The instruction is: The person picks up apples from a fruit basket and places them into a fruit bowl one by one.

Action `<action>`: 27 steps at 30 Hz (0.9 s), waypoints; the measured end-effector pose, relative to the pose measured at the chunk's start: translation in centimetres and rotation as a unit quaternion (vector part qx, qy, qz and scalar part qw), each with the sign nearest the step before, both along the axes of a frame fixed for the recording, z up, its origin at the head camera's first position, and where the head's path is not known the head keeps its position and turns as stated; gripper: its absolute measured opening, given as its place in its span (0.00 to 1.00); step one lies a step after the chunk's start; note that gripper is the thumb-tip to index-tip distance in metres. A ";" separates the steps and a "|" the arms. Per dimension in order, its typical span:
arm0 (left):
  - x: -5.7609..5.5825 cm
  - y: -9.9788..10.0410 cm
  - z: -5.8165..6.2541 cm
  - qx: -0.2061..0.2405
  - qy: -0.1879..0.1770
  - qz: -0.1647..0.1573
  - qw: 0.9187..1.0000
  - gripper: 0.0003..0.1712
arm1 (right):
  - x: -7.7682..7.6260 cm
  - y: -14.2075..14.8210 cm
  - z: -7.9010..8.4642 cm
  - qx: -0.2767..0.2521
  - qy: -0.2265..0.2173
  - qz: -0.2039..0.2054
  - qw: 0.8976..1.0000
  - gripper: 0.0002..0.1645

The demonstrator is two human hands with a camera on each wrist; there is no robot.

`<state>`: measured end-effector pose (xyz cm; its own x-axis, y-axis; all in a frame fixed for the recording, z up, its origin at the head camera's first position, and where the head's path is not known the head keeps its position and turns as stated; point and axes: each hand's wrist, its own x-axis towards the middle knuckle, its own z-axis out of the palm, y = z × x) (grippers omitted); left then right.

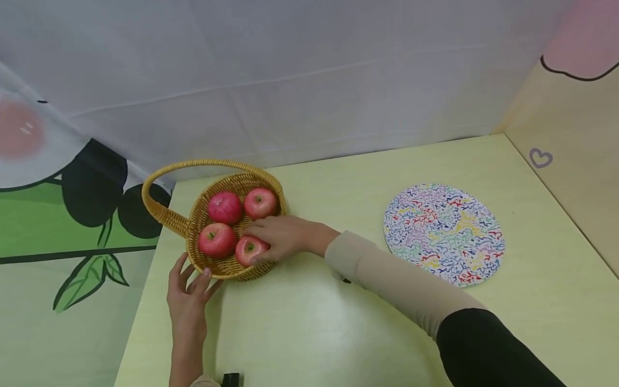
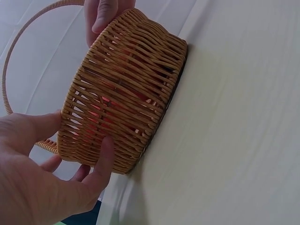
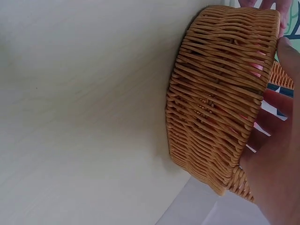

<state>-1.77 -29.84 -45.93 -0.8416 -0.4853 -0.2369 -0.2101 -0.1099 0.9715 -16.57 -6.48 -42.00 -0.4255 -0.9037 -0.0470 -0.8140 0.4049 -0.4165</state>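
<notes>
A round wicker basket (image 1: 194, 244) with a tall looped handle stands on the table, holding several red apples (image 1: 217, 240). My right hand (image 1: 282, 236) reaches over its right rim, fingers and thumb around the near-right apple (image 1: 250, 248). In the right wrist view the basket wall (image 3: 215, 93) hides most of that grasp. My left hand (image 1: 188, 301) touches the near-left outside of the basket with spread fingers. One fingertip (image 2: 107, 147) presses on the woven side in the left wrist view, and another meets the rim.
On the right of the pale table (image 1: 314, 333) lies a round mat (image 1: 445, 234) with a multicoloured squiggle pattern. A white cloth (image 1: 314, 80) hangs behind the table. Printed panels stand at left and right. A small black object (image 1: 231, 379) shows at the bottom edge.
</notes>
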 end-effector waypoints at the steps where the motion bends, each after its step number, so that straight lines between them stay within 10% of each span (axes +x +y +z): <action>1: 0.0 0.0 0.0 -0.002 -0.001 0.000 1.000 0.42 | -0.1 -0.1 0.0 0.002 -0.002 0.001 1.000 0.45; 27: -0.1 -0.2 -0.2 -0.002 -0.008 -0.001 1.000 0.43 | -1.5 -2.2 1.6 0.077 -0.074 0.024 0.994 0.43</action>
<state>-1.85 -30.01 -46.15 -0.8389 -0.4846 -0.2477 -0.2250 -0.1056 0.9686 -18.08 -8.70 -40.38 -0.3601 -0.9000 -0.2456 -0.7684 0.4354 -0.4691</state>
